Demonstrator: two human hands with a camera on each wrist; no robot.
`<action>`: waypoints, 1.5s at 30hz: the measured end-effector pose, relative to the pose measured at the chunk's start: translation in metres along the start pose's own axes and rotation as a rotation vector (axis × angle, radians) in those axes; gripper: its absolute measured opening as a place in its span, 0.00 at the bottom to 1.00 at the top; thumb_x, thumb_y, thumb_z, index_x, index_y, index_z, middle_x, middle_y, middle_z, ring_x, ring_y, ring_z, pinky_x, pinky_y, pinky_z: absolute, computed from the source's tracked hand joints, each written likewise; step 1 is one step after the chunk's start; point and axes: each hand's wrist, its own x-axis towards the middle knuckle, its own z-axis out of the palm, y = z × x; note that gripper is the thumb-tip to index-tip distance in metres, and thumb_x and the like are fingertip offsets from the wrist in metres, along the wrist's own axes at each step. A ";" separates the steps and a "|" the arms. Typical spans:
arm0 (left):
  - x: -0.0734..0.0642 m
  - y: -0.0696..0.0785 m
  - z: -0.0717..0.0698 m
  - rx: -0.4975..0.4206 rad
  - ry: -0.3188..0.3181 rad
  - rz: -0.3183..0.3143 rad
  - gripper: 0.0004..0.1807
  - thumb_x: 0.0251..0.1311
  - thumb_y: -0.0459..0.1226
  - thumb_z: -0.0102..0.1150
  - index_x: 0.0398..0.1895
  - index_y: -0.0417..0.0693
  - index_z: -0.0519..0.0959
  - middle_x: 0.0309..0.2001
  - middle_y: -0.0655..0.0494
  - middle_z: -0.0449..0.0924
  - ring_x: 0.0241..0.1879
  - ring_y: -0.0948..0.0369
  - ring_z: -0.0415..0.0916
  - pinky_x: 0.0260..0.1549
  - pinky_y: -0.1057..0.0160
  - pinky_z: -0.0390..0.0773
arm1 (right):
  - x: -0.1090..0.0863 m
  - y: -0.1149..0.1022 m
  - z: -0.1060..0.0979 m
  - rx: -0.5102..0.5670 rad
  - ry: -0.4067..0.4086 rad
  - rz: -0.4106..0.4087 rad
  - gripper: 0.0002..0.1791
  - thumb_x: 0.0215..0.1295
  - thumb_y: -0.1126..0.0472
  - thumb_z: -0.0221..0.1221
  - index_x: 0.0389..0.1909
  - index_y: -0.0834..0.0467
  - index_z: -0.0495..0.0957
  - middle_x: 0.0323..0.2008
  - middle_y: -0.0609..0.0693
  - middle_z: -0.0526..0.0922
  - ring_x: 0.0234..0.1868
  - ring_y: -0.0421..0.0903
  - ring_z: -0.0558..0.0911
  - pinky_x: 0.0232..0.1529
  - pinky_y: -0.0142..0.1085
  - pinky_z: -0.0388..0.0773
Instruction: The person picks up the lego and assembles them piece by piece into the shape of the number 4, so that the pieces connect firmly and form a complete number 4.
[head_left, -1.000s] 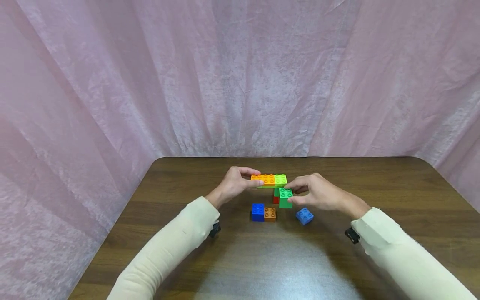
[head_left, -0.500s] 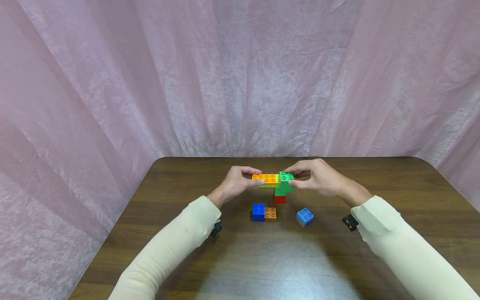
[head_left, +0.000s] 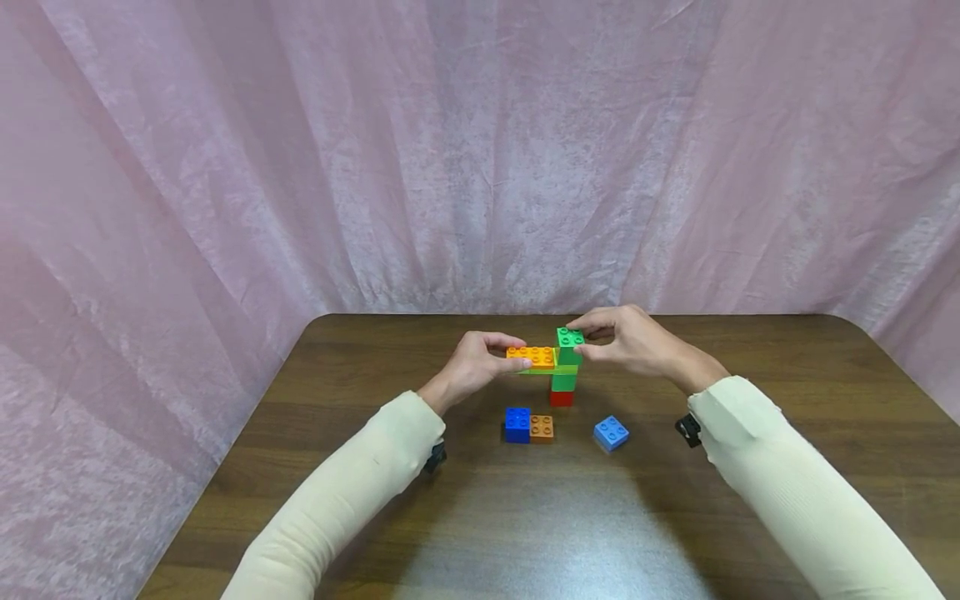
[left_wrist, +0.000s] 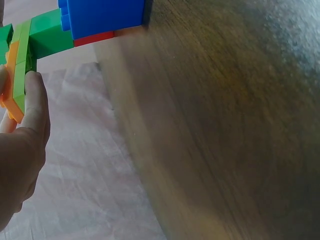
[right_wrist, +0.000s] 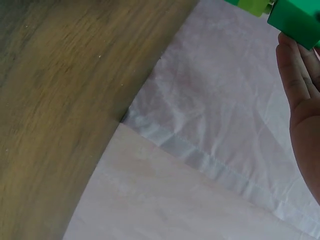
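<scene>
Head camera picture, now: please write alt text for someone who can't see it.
A left hand grips the orange brick of a toy-brick structure while the right hand holds a green brick at its top. Nearer on the table lie a dark blue brick, a brown brick and a light blue brick, with a pink curtain behind.

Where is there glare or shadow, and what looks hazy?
Head view: whitish glare on the wooden table near the bottom edge, dark shadows either side; left wrist view: pale glare, top right corner; right wrist view: no bright glare, but the curtain looks hazy.
</scene>
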 end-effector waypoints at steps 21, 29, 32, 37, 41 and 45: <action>0.000 -0.003 0.001 -0.033 0.002 -0.002 0.18 0.56 0.35 0.74 0.50 0.41 0.85 0.46 0.48 0.83 0.33 0.60 0.81 0.40 0.59 0.84 | 0.007 0.008 0.006 -0.027 -0.002 -0.029 0.19 0.63 0.64 0.68 0.54 0.64 0.82 0.48 0.55 0.85 0.45 0.51 0.85 0.47 0.47 0.82; -0.003 -0.002 0.001 -0.105 -0.048 0.014 0.21 0.57 0.31 0.72 0.55 0.37 0.82 0.50 0.44 0.82 0.38 0.54 0.84 0.42 0.58 0.84 | 0.002 0.014 0.012 0.018 0.041 -0.010 0.21 0.63 0.64 0.68 0.56 0.64 0.81 0.49 0.58 0.85 0.49 0.55 0.84 0.51 0.50 0.81; -0.006 -0.003 -0.003 -0.111 -0.066 0.029 0.24 0.57 0.30 0.71 0.58 0.36 0.80 0.51 0.43 0.82 0.41 0.54 0.83 0.43 0.60 0.84 | 0.001 0.015 0.014 0.027 0.059 -0.013 0.21 0.63 0.64 0.69 0.56 0.64 0.81 0.50 0.58 0.85 0.49 0.55 0.84 0.52 0.50 0.80; -0.012 -0.010 -0.012 -0.092 -0.054 0.013 0.26 0.56 0.31 0.72 0.60 0.38 0.79 0.53 0.45 0.82 0.47 0.55 0.83 0.47 0.60 0.83 | 0.000 0.017 0.016 0.027 0.077 -0.001 0.21 0.63 0.63 0.69 0.57 0.63 0.81 0.50 0.59 0.85 0.49 0.55 0.84 0.52 0.49 0.80; -0.019 -0.015 -0.019 -0.074 -0.033 -0.002 0.22 0.56 0.32 0.73 0.54 0.36 0.81 0.48 0.45 0.84 0.44 0.55 0.84 0.47 0.59 0.82 | 0.000 0.017 0.016 0.020 0.076 0.007 0.21 0.63 0.63 0.69 0.57 0.62 0.81 0.49 0.59 0.85 0.49 0.55 0.84 0.52 0.50 0.80; -0.028 -0.020 -0.022 -0.048 -0.050 -0.021 0.16 0.55 0.34 0.74 0.45 0.36 0.84 0.39 0.49 0.87 0.37 0.58 0.84 0.43 0.60 0.83 | 0.000 0.016 0.016 0.019 0.066 0.009 0.21 0.63 0.63 0.68 0.57 0.62 0.80 0.49 0.59 0.85 0.50 0.56 0.84 0.52 0.51 0.80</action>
